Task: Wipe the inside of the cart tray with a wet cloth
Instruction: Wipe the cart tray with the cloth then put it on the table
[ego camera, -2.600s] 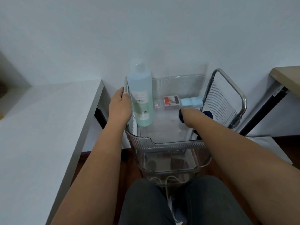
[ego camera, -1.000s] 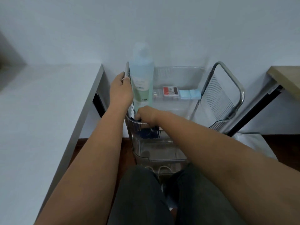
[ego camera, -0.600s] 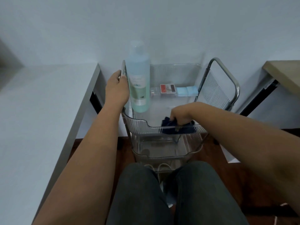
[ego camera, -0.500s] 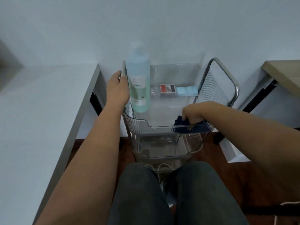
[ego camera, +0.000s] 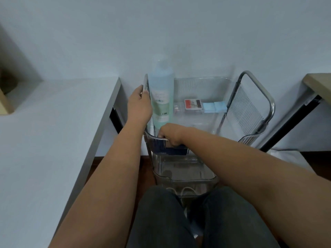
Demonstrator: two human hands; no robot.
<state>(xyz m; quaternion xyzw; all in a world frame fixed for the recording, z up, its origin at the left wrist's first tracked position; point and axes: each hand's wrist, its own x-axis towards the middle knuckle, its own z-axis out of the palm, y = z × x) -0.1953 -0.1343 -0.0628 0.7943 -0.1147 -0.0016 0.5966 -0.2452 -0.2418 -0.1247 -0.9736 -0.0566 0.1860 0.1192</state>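
The left hand (ego camera: 140,105) is wrapped around the cart's left rail (ego camera: 145,83), a grip that seems meant to keep the wheeled cart from rolling while the other hand scrubs. The right hand (ego camera: 170,134) is closed on a dark blue cloth (ego camera: 172,149) and presses it down into the tray (ego camera: 211,122) at its near-left corner, about 7 o'clock within the tray; the cloth shows mostly through the clear front wall. That placement reads as working the corner just below the bottle (ego camera: 162,97), which stands upright at about 9 o'clock against the left wall, close to the left hand, likely left there so the middle of the floor is free to wipe. The small items sit pushed to the back wall at 12 to 1 o'clock: a red-and-dark box (ego camera: 193,104) and, touching it on the right, pale blue blocks (ego camera: 214,107). Counted: two hands, one cloth, one bottle, one box, and what look like two blue blocks. A tiny pale item lies left of the box, too small to identify. A second clear tray (ego camera: 186,173) sits lower in the cart. A grey desk (ego camera: 53,131) stands at the cart's 9 o'clock.
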